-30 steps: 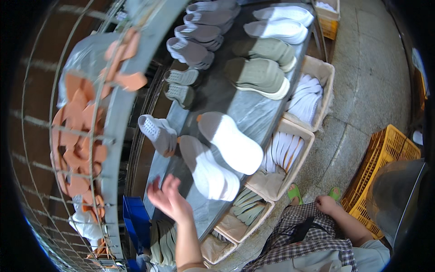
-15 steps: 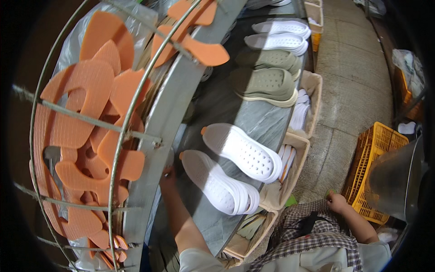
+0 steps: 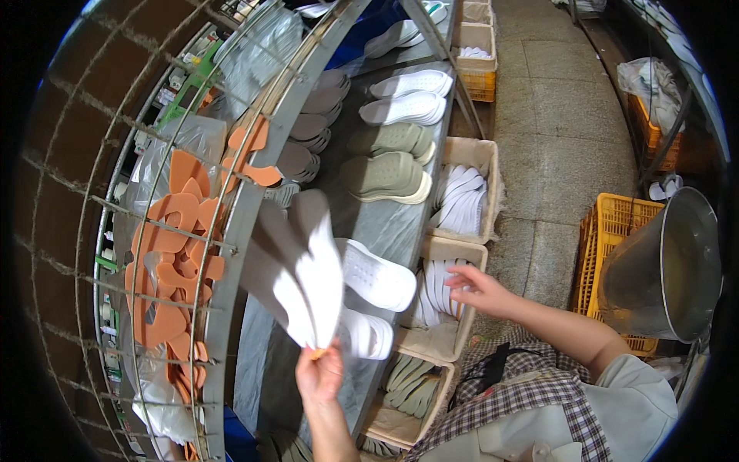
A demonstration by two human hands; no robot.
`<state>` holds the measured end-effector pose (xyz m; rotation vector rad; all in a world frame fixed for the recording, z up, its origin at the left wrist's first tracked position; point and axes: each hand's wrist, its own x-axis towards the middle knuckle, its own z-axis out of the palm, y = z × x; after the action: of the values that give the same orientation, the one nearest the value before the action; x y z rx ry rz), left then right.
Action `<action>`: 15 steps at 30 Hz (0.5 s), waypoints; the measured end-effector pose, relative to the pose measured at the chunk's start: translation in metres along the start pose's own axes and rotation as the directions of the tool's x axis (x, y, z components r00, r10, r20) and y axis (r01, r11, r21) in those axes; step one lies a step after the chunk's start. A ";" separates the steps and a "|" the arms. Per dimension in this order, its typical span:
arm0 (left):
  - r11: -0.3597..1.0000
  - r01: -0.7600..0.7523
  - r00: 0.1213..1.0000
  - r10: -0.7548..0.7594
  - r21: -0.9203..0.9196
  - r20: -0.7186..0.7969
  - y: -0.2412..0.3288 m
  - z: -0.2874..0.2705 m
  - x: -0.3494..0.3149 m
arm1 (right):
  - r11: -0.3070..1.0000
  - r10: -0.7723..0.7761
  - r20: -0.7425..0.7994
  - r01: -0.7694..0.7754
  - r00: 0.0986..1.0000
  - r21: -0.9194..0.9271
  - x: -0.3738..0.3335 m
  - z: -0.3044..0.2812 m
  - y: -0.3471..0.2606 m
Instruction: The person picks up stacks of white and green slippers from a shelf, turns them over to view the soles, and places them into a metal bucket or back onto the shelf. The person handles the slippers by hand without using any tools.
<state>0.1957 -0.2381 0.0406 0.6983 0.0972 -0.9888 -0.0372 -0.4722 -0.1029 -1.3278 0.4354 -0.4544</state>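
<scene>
My left hand (image 3: 319, 376) is closed on the lower end of a bunch of white shoe soles (image 3: 296, 281), by a small orange tab (image 3: 316, 354). The soles fan upward over the bench and are blurred, so I cannot tell how many there are. Behind them on the grey bench lie a white perforated sole (image 3: 377, 276) and a stacked white sole (image 3: 369, 336), both partly hidden. My right hand (image 3: 479, 291) is open, fingers spread, above a lined basket (image 3: 433, 343) holding white sole-shaped pieces (image 3: 437, 289).
Olive soles (image 3: 389, 175) and more white soles (image 3: 406, 108) line the bench farther off. Orange foam cut-outs (image 3: 165, 269) fill the wire rack at left. Baskets run along the bench's right side. A yellow crate (image 3: 596, 239) and metal bucket (image 3: 654, 269) stand at right.
My left hand has come from the bench's left edge, now gripping white soles. My right hand has moved from beside the apron to above the basket, fingers opened. The view has shifted.
</scene>
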 end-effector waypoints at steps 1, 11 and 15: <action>0.998 0.056 0.996 -0.056 -0.004 0.070 -0.028 0.009 -0.008 | 0.980 0.000 0.049 -0.010 0.999 0.200 0.005 0.005 -0.015; 0.742 0.356 0.881 -0.470 0.568 0.062 -0.204 0.052 -0.048 | 0.520 -0.033 0.138 -0.100 0.990 0.848 -0.069 -0.057 -0.054; 0.553 -0.200 0.856 -0.303 0.808 0.419 -0.207 0.080 -0.017 | 0.517 0.002 0.165 -0.142 0.986 0.844 -0.100 -0.070 -0.051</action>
<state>0.0031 -0.3448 0.0064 1.2815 -0.9291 -1.2497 -0.1621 -0.4839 -0.0612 -0.3421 0.0873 -0.4111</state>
